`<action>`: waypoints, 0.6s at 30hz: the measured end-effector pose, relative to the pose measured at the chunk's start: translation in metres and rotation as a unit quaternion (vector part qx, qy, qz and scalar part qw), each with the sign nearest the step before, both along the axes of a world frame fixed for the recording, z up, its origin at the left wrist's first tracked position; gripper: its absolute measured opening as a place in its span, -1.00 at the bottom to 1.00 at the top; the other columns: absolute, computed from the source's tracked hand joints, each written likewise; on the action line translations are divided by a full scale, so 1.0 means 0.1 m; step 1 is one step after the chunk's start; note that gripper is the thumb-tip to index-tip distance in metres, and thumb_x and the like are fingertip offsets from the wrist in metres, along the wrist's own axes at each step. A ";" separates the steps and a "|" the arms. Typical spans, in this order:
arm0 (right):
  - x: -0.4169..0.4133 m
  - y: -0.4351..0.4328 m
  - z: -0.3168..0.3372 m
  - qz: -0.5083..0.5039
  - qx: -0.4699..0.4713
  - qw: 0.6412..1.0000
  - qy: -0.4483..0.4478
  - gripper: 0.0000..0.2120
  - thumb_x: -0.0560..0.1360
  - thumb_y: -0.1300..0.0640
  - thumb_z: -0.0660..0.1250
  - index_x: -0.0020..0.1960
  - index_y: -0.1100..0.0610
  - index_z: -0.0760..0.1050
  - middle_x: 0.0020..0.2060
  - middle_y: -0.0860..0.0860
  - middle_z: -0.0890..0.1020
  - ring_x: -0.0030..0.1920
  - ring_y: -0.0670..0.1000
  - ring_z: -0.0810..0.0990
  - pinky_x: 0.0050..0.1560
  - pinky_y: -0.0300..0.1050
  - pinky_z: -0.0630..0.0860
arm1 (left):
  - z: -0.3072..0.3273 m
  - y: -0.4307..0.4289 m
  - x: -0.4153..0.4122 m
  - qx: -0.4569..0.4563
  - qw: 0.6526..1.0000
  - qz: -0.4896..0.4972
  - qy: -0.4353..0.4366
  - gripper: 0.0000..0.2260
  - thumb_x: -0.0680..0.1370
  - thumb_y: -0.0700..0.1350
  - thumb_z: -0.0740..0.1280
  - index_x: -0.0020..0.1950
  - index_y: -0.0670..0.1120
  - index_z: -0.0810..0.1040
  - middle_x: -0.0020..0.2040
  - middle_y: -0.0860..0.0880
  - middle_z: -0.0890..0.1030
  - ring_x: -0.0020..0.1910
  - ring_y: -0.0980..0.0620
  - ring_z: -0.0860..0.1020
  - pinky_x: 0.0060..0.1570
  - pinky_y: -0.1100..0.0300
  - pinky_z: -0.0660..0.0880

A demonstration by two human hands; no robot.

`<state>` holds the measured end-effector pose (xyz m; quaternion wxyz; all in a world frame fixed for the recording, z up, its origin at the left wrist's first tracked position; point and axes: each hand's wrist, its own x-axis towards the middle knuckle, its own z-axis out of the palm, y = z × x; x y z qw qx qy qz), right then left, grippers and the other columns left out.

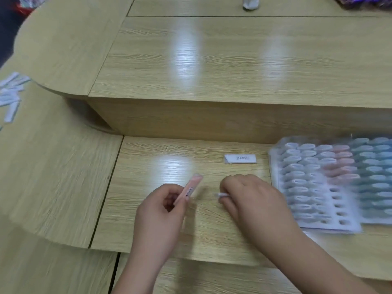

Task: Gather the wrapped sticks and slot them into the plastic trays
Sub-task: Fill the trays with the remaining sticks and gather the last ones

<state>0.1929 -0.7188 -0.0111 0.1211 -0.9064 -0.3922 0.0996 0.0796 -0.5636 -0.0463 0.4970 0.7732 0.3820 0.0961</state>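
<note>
Two hands work at the lower centre of the head view. The left hand (161, 209) holds a pink wrapped stick (188, 188) in a narrow grip, pinched between thumb and fingers, with its far end raised off the worktop (148, 230). The right hand (252, 200) lies knuckles-up just beside it, fingers curled down on a white stick (222, 195) of which only the tip shows. That grip appears closed on it, though blur limits certainty. A loose wrapped stick (240, 158) lies above the hands. The plastic trays (347, 221) sit at the right edge, mostly filled, with empty slots in the near rows. A heap of sticks (10, 96) lies far left.

Judgement: gathering is in hand. The next move calls for carrying the held sticks right and seating each in an empty slot.
</note>
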 end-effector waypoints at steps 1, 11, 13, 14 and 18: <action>-0.01 -0.06 0.06 -0.014 0.038 0.999 0.019 -0.91 0.55 -0.03 0.33 -0.03 -0.07 0.43 -0.16 -0.17 0.54 -0.10 -0.06 0.51 -0.23 -0.11 0.43 | 0.05 -0.02 0.02 -0.010 1.000 -0.005 -0.016 -0.89 0.50 -0.06 0.49 -0.12 0.16 0.63 -0.21 0.16 0.68 -0.21 0.19 0.62 -0.20 0.20 0.54; 0.05 -1.22 0.42 -0.182 0.235 0.952 0.069 -0.63 0.41 -0.02 0.37 0.18 -0.29 0.45 -0.14 -0.29 0.56 -0.32 -0.13 0.53 -0.24 -0.28 0.46 | 0.62 -0.84 0.60 -0.015 0.980 -0.170 -0.106 -0.88 0.44 -0.01 0.41 -0.04 0.15 0.58 -0.12 0.21 0.67 -0.09 0.16 0.59 -0.13 0.18 0.48; 0.16 -1.48 0.45 -0.211 0.249 0.944 0.057 -0.63 0.41 0.00 0.37 0.17 -0.30 0.47 -0.13 -0.27 0.59 -0.37 -0.11 0.52 -0.28 -0.31 0.44 | 0.66 -1.05 0.76 -0.014 0.974 -0.198 -0.105 -0.88 0.47 -0.01 0.46 -0.04 0.17 0.59 -0.11 0.24 0.67 -0.10 0.20 0.57 -0.15 0.23 0.44; 0.22 -1.60 0.45 -0.220 0.257 0.939 0.055 -0.65 0.41 -0.01 0.36 0.16 -0.30 0.49 -0.13 -0.24 0.61 -0.38 -0.10 0.52 -0.30 -0.31 0.43 | 0.67 -1.15 0.84 -0.010 0.971 -0.213 -0.104 -0.88 0.51 -0.03 0.48 -0.05 0.17 0.60 -0.11 0.23 0.67 -0.13 0.22 0.56 -0.17 0.28 0.43; 0.46 -1.99 0.44 -0.248 0.267 0.930 0.045 -0.74 0.44 -0.07 0.32 0.11 -0.29 0.51 -0.22 -0.26 0.57 -0.37 -0.10 0.51 -0.28 -0.37 0.41 | 0.67 -1.47 1.12 -0.025 0.964 -0.238 -0.115 -0.89 0.49 0.20 0.40 -0.08 0.20 0.62 -0.16 0.16 0.66 -0.38 0.15 0.45 -0.33 0.21 0.45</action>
